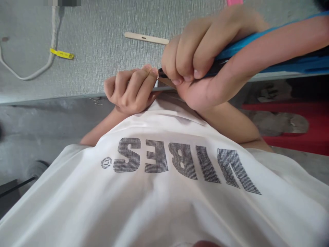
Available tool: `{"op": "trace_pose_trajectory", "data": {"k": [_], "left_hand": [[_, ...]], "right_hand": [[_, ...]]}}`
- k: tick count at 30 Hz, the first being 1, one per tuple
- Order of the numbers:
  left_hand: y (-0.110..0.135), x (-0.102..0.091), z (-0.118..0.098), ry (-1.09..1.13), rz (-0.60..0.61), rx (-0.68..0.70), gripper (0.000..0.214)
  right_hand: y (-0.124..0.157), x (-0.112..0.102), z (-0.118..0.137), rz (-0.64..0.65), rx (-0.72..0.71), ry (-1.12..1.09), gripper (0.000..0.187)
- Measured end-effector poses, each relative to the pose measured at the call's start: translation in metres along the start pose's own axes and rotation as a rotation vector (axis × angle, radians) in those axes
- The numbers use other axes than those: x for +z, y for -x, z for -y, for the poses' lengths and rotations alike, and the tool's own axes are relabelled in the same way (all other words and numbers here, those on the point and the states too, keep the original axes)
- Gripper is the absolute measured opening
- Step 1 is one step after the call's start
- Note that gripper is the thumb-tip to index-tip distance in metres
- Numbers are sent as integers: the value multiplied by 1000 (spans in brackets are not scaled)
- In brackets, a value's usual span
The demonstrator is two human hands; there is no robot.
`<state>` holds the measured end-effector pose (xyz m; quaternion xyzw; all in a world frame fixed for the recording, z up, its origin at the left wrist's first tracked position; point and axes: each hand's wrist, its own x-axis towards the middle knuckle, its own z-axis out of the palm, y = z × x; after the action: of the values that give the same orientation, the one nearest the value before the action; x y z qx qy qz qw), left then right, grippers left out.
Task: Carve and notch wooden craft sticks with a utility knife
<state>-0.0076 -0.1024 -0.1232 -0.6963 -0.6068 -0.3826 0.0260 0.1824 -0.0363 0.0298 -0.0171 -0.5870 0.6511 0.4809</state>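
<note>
My left hand (131,87) is closed at the table's front edge, its fingertips pinching the end of a thin light-brown wooden strip (166,81). My right hand (195,55) wraps round blue-handled pliers (239,46). Their dark tip (160,72) reaches to my left fingertips, right beside the strip. Most of the jaws and the strip's far end are hidden behind my right fingers. Just beyond my hands, a flat wooden craft stick (146,38) with a small slot lies on the table, its right end close to my right knuckles.
A grey textured table (97,44) runs across the top. On its left lies a white cable (38,72) with a yellow tag (62,54). A pink item (234,2) sits at the back. Small thin bits (96,101) lie below the edge; a red surface (290,127) is at lower right.
</note>
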Motion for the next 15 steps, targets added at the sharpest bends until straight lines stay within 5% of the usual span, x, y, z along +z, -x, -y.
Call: {"op": "trace_pose_trajectory", "data": {"k": [4, 10, 15], "left_hand": [[0, 1, 1, 0, 39, -10, 86], [-1, 4, -1, -3, -15, -21, 88], [-8, -3, -9, 27, 82, -106, 80]], "right_hand": [[-2, 2, -11, 73, -316, 156, 98], [14, 17, 4, -180, -181, 339, 99], [18, 19, 2, -179, -213, 288, 98]]}}
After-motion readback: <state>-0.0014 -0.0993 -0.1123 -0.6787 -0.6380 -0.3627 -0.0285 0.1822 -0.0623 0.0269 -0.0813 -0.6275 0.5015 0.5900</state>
